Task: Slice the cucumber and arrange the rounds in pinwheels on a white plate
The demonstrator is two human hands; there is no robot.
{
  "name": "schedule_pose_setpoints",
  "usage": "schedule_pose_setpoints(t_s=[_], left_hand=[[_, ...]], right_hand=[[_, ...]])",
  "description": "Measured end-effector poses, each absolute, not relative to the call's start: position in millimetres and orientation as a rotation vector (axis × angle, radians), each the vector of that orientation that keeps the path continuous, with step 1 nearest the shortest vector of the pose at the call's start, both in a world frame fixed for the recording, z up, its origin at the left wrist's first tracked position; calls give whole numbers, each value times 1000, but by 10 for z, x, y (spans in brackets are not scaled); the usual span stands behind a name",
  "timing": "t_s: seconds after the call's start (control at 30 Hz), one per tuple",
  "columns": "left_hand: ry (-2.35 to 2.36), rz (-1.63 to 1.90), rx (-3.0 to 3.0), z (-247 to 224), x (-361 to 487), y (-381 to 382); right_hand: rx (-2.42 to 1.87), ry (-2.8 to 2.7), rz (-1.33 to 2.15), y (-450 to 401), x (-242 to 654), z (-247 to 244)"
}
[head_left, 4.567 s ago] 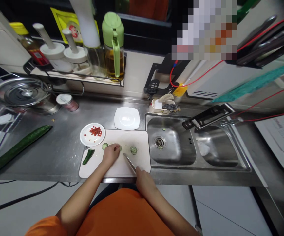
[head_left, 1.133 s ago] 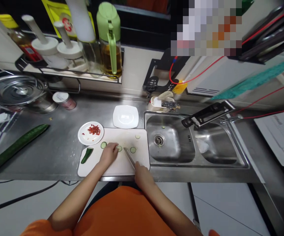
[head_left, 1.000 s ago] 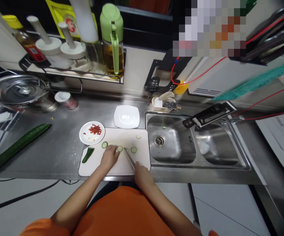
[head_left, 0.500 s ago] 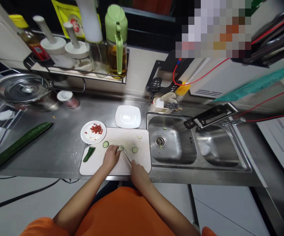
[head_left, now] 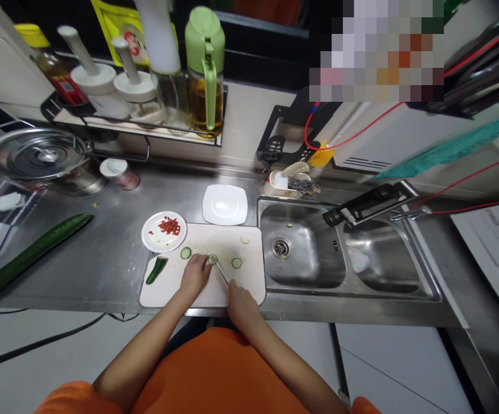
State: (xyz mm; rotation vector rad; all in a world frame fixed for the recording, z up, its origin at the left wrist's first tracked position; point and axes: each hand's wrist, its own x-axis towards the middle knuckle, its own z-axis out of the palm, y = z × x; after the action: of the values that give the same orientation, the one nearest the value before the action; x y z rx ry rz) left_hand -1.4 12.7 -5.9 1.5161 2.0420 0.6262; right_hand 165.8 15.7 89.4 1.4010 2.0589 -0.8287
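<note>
On the white cutting board [head_left: 171, 293], the fingers of my left hand [head_left: 196, 272] close on a small cucumber piece [head_left: 213, 260]. My right hand [head_left: 241, 300] grips a knife [head_left: 222, 273], its blade reaching up to that piece. Cucumber slices [head_left: 236, 263] lie apart on the board, one [head_left: 186, 253] left of my fingers and one [head_left: 244, 240] near the upper right corner. A dark green cucumber end [head_left: 157, 270] rests at the board's left side. How much cucumber my left fingers cover is hidden.
A round plate [head_left: 149, 238] with chopped red pieces touches the board's upper left. Behind the board stands a white square dish [head_left: 225, 214]. A double sink [head_left: 313, 230] adjoins on the right. A whole cucumber [head_left: 37, 253] lies far left, below a lidded steel pot [head_left: 76, 178].
My right hand has shifted slightly left with the knife. My left hand, the cucumber piece and the slices look unmoved.
</note>
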Motion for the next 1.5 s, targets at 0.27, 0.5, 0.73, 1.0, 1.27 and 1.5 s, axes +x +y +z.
schedule_pose_setpoints(t_s=[0.27, 0.5, 0.73, 1.0, 1.27, 1.5], left_hand=[[2052, 622, 1465, -53, -9, 148], [2033, 613, 1493, -35, -4, 188], [2015, 574, 1513, 39, 38, 235], [2037, 608, 1380, 148, -35, 184], [2254, 684, 1213, 260, -518, 83], [2348, 565, 1249, 192, -667, 61]], right_hand=[[1394, 2107, -814, 121, 1680, 842], [1407, 2029, -811, 52, 1866, 896], [1441, 2039, -826, 8, 2020, 932], [1449, 2047, -825, 25, 2046, 897], [1446, 2012, -880, 50, 2063, 890], [1455, 2030, -845, 52, 2058, 889]])
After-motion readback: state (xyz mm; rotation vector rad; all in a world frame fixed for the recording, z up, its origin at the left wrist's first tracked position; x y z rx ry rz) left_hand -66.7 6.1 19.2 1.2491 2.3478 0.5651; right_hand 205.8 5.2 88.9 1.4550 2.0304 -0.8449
